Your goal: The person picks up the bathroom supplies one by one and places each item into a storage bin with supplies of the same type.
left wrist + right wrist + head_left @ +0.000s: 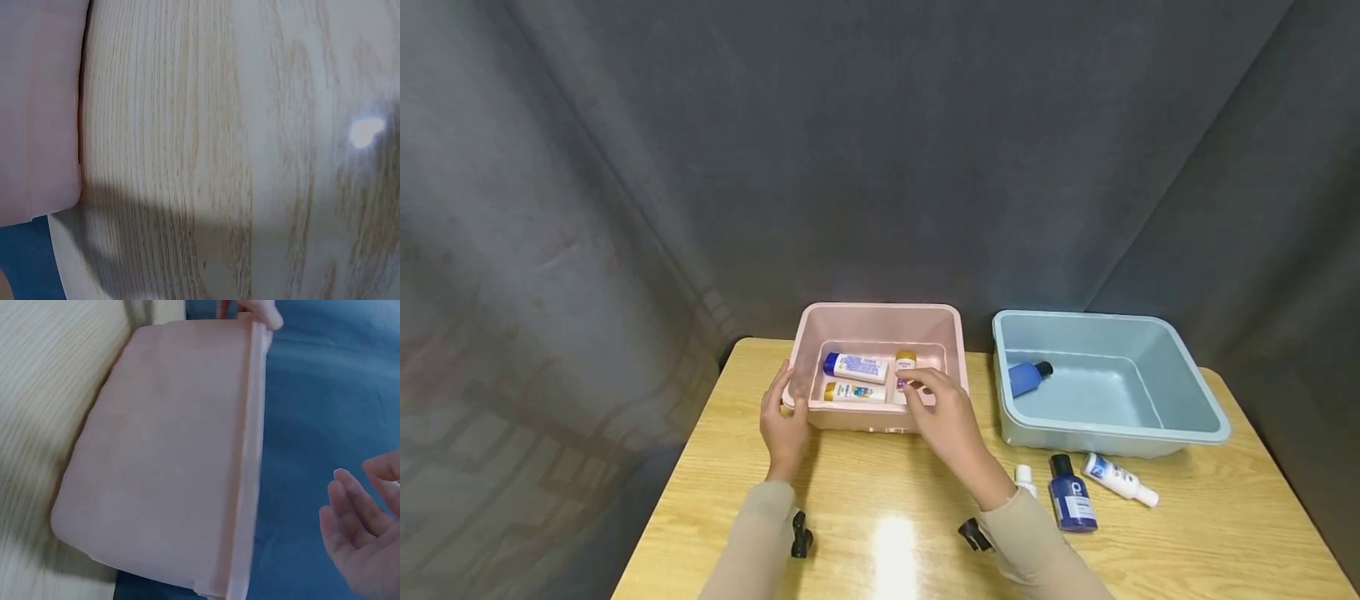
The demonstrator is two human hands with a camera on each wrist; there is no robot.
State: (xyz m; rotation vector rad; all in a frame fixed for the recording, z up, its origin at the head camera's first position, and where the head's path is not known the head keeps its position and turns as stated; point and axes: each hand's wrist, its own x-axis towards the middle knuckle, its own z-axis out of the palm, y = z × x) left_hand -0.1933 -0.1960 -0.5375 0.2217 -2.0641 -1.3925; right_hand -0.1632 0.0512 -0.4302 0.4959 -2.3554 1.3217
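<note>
A pink plastic bin (pixel 880 421) stands on the table. My left hand (pixel 784 427) grips its rim at the near left corner; in the right wrist view those fingers (pixel 259 309) show at the far end of the rim. Inside lie a white bottle with a blue cap (pixel 859 368), a white bottle with a yellow cap (pixel 859 392) and an upright-lying yellow-capped bottle (pixel 906 361), partly hidden by my right fingers. Over the bin's near right side hovers my right hand (pixel 949 421), fingers loosely bent and nothing between them, apart from the rim in the right wrist view.
To the right stands a light blue bin (pixel 1112 435) with a blue bottle (pixel 1024 379) in it. Before it on the table (pixel 850 500) are a dark blue bottle (pixel 1072 496), a white bottle (pixel 1120 479) and another white bottle (pixel 1025 477), partly behind my right sleeve. Dark curtains hang behind.
</note>
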